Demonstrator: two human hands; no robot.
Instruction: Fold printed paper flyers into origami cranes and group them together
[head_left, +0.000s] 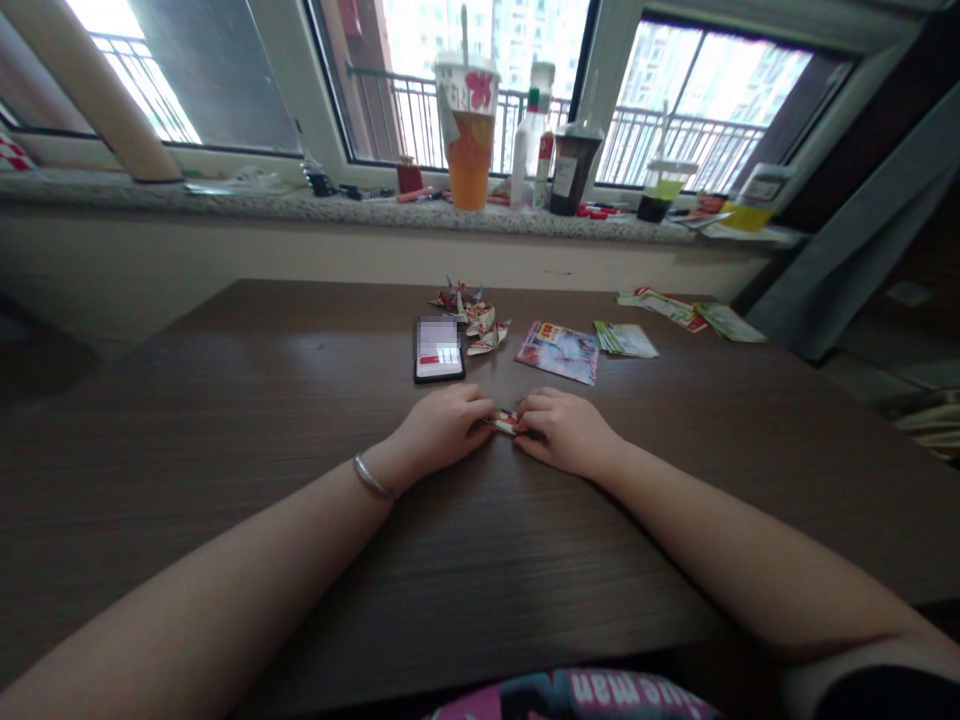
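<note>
Between my two hands, low over the dark wooden table [420, 560], is a small folded piece of printed paper [504, 421]. My left hand [444, 425], with a silver bangle at the wrist, pinches its left end. Its right end is held by the curled fingers of my right hand [564, 430]. Parts of the paper are hidden by the fingers. Just beyond my left hand lies a phone [439, 350] with a lit screen. Several folded paper pieces [480, 318] are heaped behind and beside the phone.
Right of the heap lie a colourful booklet [559, 352] and green-white printed sheets [626, 339], with more printed strips [671, 307] farther back. On the granite windowsill [300, 205] stand a tall cup of orange drink [470, 150], a clear bottle [531, 140] and a dark cup [574, 170].
</note>
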